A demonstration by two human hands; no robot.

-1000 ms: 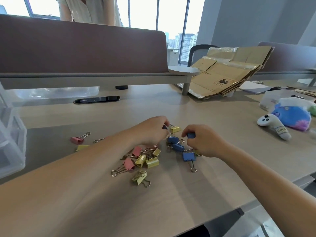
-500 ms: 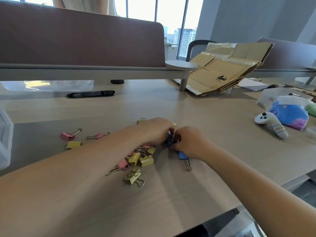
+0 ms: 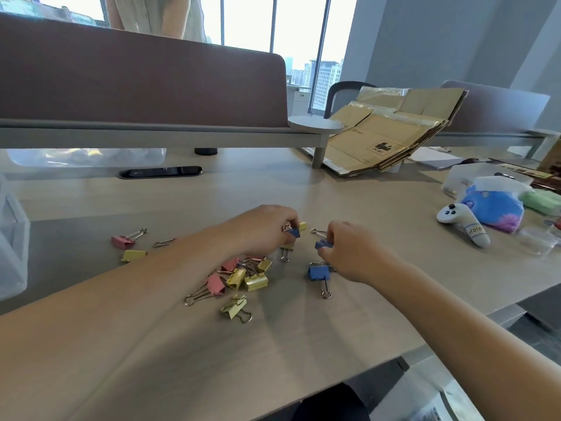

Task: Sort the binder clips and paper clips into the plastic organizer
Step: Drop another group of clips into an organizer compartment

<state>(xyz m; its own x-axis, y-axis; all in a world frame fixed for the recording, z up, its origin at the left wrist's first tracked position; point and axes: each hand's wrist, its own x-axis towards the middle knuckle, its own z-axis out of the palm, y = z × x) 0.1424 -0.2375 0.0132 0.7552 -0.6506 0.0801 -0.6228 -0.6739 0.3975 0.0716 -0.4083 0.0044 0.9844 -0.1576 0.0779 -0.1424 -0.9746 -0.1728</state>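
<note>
Across the whole lower frame, a wide desk [image 3: 379,202], its front edge cutting the bottom right corner. Plenty of bare wood between the clips and that edge, so little risk of anything sliding off.

At the far left edge, only partly in frame, the clear plastic organizer [image 3: 12,238], well apart from everything to be sorted. Calls for a long carry leftward over open surface.

At centre, left hand [image 3: 261,232] with fingers curled, pinching a small blue clip [image 3: 294,232] just above the desk. Beside it, right hand [image 3: 355,256], fingertips closed the same way on a second blue clip [image 3: 323,244]. Probably gathering blues first, one per hand, to sort by colour.

Below the left hand, a loose pile [image 3: 239,276] of yellow and pink clips, wire handles tangled, so best lifted singly. Right of the pile, a larger blue clip [image 3: 318,272] flat on the desk, just beside the right hand.

Left of centre, a pink clip [image 3: 123,241] and a yellow clip [image 3: 133,255] close together, nearest the organizer. No paper clips made out for certain.
</note>
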